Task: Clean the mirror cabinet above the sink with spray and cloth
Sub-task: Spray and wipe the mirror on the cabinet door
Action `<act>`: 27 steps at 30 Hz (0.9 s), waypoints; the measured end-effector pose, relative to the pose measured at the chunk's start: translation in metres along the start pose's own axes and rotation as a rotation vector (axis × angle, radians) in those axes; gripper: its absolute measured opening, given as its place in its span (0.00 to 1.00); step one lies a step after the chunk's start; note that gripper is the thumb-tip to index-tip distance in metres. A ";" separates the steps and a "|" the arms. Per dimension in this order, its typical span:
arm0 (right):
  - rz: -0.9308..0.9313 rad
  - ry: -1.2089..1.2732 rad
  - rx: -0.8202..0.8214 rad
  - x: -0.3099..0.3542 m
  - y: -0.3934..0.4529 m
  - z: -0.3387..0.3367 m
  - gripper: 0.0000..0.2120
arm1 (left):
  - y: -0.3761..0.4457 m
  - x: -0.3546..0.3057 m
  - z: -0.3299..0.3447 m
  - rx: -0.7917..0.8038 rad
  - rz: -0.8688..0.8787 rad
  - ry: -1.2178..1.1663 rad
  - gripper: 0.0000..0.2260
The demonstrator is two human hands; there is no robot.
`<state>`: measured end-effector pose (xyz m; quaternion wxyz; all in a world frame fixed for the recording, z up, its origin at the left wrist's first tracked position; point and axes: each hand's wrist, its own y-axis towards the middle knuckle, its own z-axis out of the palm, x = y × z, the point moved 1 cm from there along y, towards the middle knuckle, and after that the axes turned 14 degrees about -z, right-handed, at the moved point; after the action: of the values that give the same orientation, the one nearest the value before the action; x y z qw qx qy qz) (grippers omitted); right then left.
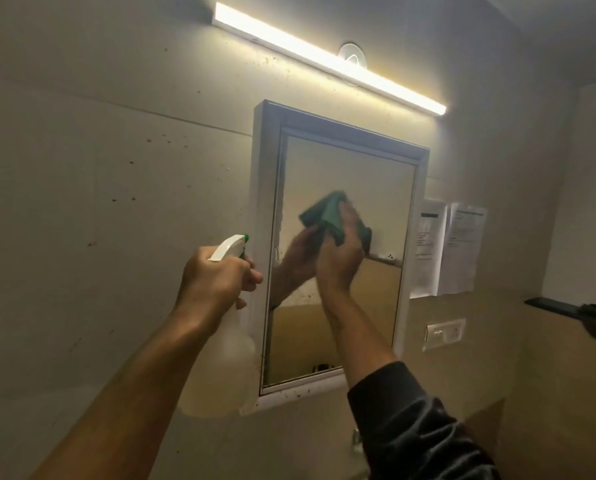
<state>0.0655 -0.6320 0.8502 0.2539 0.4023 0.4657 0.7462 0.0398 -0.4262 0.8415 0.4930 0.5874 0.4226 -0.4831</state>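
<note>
Wiping the mirror cabinet (pixel 327 188), spray in the other hand.

Right hand (pixel 341 251) presses a green cloth (pixel 331 214) flat on the glass, mid-mirror, fingers closed over it. Left hand (pixel 217 278) clamped round the spray bottle (pixel 229 337) neck, nozzle next to the cabinet's left frame. Strip light (pixel 324 57) lit above.

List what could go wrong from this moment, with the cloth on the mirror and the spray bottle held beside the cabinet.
1. The right hand presses the green cloth mid-mirror; the streak down the glass's left edge could be missed.
2. The left hand's grip keeps the spray bottle beside the cabinet frame; it might knock it.
3. Stray spray could wet the papers taped to the right.
</note>
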 end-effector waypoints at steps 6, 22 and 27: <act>-0.588 -0.040 0.445 0.002 -0.035 0.019 0.22 | -0.002 0.004 -0.009 -0.047 -0.016 -0.015 0.08; -0.056 -0.398 0.235 -0.115 0.042 -0.122 0.18 | -0.023 -0.003 -0.005 -0.012 0.003 0.014 0.06; 0.213 -0.292 0.004 -0.085 0.033 -0.089 0.19 | -0.031 -0.005 -0.006 -0.024 0.013 0.033 0.06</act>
<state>0.0372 -0.7540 0.8278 0.2377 0.5541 0.3800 0.7015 0.0102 -0.4153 0.8414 0.4962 0.5919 0.4326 -0.4651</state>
